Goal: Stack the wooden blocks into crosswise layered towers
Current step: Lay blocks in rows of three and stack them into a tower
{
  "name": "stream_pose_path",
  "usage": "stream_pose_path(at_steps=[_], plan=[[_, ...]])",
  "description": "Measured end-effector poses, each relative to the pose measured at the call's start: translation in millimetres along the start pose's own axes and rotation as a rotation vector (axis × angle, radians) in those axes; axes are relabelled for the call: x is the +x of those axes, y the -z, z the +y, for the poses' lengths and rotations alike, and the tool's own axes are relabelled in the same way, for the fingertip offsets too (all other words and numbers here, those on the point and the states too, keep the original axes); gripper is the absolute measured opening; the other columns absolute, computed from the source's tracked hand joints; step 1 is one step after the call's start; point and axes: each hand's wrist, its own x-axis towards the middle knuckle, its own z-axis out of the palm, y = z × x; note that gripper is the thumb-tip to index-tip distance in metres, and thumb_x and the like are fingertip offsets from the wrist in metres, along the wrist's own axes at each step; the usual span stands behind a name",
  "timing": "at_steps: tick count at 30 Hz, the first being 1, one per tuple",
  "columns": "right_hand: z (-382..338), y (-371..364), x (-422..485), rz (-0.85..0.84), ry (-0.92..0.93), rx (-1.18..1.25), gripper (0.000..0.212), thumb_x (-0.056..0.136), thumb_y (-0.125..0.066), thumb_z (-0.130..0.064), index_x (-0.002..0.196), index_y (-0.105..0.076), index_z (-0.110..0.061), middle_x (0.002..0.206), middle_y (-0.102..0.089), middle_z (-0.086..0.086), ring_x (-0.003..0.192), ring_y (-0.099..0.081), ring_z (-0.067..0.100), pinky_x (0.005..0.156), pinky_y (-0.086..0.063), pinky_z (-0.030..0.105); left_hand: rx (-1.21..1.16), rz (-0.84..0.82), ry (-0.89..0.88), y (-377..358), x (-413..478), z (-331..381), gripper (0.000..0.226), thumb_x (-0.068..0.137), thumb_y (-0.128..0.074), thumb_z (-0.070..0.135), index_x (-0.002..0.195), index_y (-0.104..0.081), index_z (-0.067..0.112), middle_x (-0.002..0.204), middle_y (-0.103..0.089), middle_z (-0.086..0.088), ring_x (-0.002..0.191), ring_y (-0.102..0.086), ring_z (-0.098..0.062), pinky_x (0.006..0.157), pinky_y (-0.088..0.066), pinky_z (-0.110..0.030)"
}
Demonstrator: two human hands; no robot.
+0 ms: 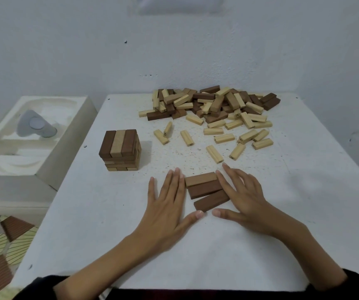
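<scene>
Dark sleeves [357, 281] cut off at bottom edge. L hand [170, 204] & R hand [241, 198] lie flat, fingers straight, gripping nothing, pressed against either end of the three-block row [205, 189] on the white table [87, 213]: one tan, two dark. Further back, left: tower [120, 150], layers crosswise. Beyond, loose blocks [215, 153] w/ numbers on ends; one reads approx "43", rest too blurry. Pile [213, 105] at far edge.
</scene>
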Motion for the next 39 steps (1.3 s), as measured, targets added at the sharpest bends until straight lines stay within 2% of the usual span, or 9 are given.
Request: stream_pose_path(at_steps=[6, 12, 17, 23, 25, 28, 34, 36, 39], plan=[[-2, -4, 0, 0.044, -0.038, 0.052, 0.106, 0.041, 0.017, -0.095, 0.128, 0.035, -0.036, 0.152, 0.026, -0.01, 0.137, 0.021, 0.01, 0.112, 0.011, 0.036, -0.019, 0.013, -0.016, 4, 5, -4, 0.099, 0.071, 0.004, 0.08, 0.144, 0.027, 0.017, 0.153, 0.031, 0.003, 0.134, 0.037, -0.003, 0.107, 0.03, -0.041], [13, 19, 9, 0.073, 0.045, 0.226, 0.093, 0.057, -0.051, -0.077, 0.133, -0.003, -0.054, 0.151, -0.005, -0.013, 0.132, 0.003, -0.001, 0.111, -0.005, 0.032, -0.292, 0.067, -0.172, 19, 18, -18, 0.109, 0.07, -0.046, 0.08, 0.149, 0.008, 0.027, 0.153, -0.015, 0.012, 0.135, 0.0, 0.01, 0.111, 0.021, -0.024], [5, 9, 13, 0.186, 0.048, 0.245, 0.095, 0.052, -0.041, -0.083, 0.137, -0.031, -0.041, 0.147, -0.021, -0.012, 0.128, -0.008, 0.0, 0.106, -0.011, 0.029, -0.38, 0.019, -0.266, 28, 32, -31, 0.101, 0.079, -0.066, 0.053, 0.144, 0.01, 0.037, 0.139, -0.035, 0.02, 0.121, -0.011, 0.026, 0.114, 0.004, -0.017], [-5, -4, -8, 0.122, -0.165, 0.032, 0.132, 0.029, 0.016, -0.098, 0.142, 0.02, -0.031, 0.155, 0.016, -0.001, 0.14, 0.01, 0.019, 0.113, 0.002, 0.038, -0.121, -0.052, -0.12, 22, 18, -27, 0.112, 0.067, -0.012, 0.091, 0.143, 0.029, 0.02, 0.156, 0.021, 0.006, 0.14, 0.022, -0.002, 0.116, 0.014, -0.034], [-14, -11, -12, 0.14, -0.221, -0.001, 0.137, 0.036, 0.021, -0.096, 0.148, 0.009, -0.019, 0.156, 0.01, 0.011, 0.14, 0.005, 0.026, 0.114, -0.004, 0.047, -0.084, -0.073, -0.09, 16, 8, -20, 0.113, 0.059, 0.01, 0.092, 0.141, 0.033, 0.018, 0.15, 0.036, 0.004, 0.134, 0.036, -0.003, 0.114, 0.019, -0.038], [-19, -26, -10, 0.218, -0.222, -0.051, 0.105, 0.08, -0.001, -0.082, 0.137, -0.04, -0.003, 0.138, -0.043, 0.028, 0.121, -0.029, 0.034, 0.089, -0.041, 0.061, -0.024, -0.066, -0.076, 8, 4, -12, 0.115, 0.054, 0.022, 0.088, 0.14, 0.034, 0.013, 0.146, 0.043, 0.0, 0.131, 0.042, -0.006, 0.112, 0.023, -0.041], [-27, -31, 0, 0.245, -0.227, -0.063, 0.097, 0.086, -0.004, -0.074, 0.128, -0.051, 0.0, 0.129, -0.053, 0.026, 0.114, -0.035, 0.033, 0.081, -0.046, 0.059, 0.011, -0.058, -0.053, 4, 8, -4, 0.121, 0.047, 0.029, 0.087, 0.14, 0.034, 0.011, 0.145, 0.043, -0.003, 0.13, 0.044, -0.009, 0.109, 0.027, -0.042], [-27, -27, -1, 0.228, -0.191, -0.082, 0.106, 0.081, 0.0, -0.08, 0.136, -0.044, -0.001, 0.139, -0.044, 0.024, 0.12, -0.029, 0.031, 0.09, -0.04, 0.061, 0.01, -0.046, -0.061, 4, 8, -6, 0.119, 0.05, 0.025, 0.088, 0.141, 0.032, 0.012, 0.147, 0.041, -0.001, 0.131, 0.042, -0.009, 0.11, 0.026, -0.042], [-13, -15, -4, 0.19, -0.148, 0.027, 0.118, 0.045, 0.013, -0.096, 0.142, 0.017, -0.029, 0.157, 0.004, 0.003, 0.136, 0.004, 0.019, 0.113, -0.003, 0.044, -0.08, -0.007, -0.077, 5, 9, -15, 0.102, 0.07, -0.001, 0.085, 0.145, 0.023, 0.02, 0.152, 0.029, 0.009, 0.134, 0.033, 0.0, 0.11, 0.025, -0.035]])
